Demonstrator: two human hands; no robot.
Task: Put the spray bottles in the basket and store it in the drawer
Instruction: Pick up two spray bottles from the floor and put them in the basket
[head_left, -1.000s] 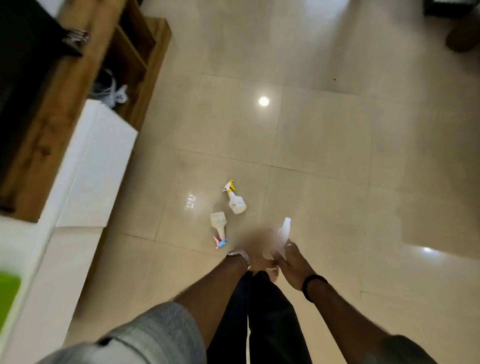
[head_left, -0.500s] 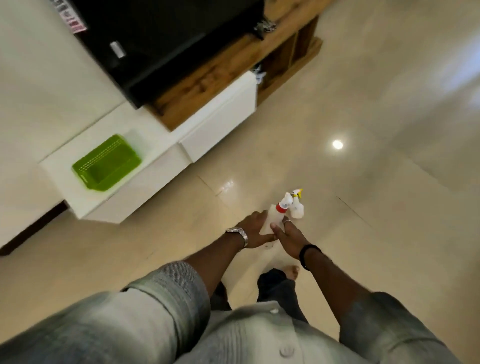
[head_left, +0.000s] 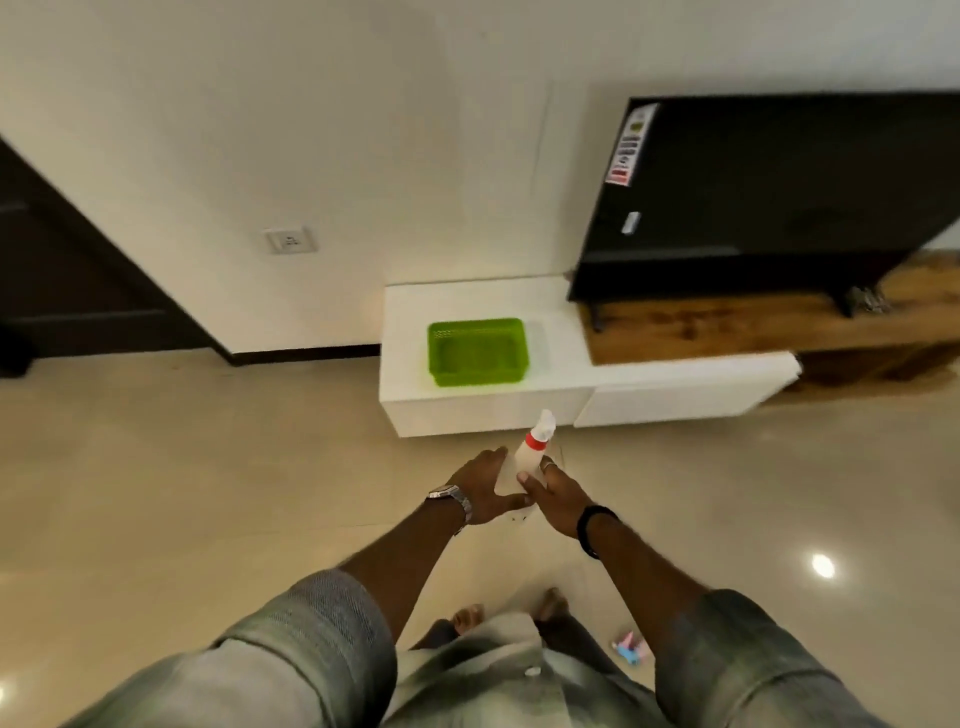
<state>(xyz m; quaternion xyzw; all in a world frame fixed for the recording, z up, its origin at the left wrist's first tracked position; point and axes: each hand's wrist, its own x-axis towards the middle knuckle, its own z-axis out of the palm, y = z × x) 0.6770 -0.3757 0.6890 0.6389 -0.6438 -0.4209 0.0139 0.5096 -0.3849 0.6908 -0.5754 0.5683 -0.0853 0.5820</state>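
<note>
Both hands hold one white spray bottle (head_left: 527, 457) with a red collar, upright in front of me above the floor. My left hand (head_left: 480, 486) cups its left side and my right hand (head_left: 553, 491) grips its right side. A green plastic basket (head_left: 475, 351) sits empty on the white low cabinet (head_left: 467, 408), beyond the bottle. The cabinet's white drawer (head_left: 675, 397) stands slightly out at the right. The pink and blue head of another spray bottle (head_left: 629, 647) lies on the floor by my right arm; its body is hidden.
A black television (head_left: 769, 197) stands on a wooden shelf (head_left: 753, 327) right of the basket. A wall socket (head_left: 289, 240) and a dark door (head_left: 67, 270) are at the left. Glossy tiled floor lies between me and the cabinet.
My view has swung from the floor to face the cabinet and basket. The bottle picked up from the floor is now carried in both hands toward the basket; the yellow-headed bottle is out of view.
</note>
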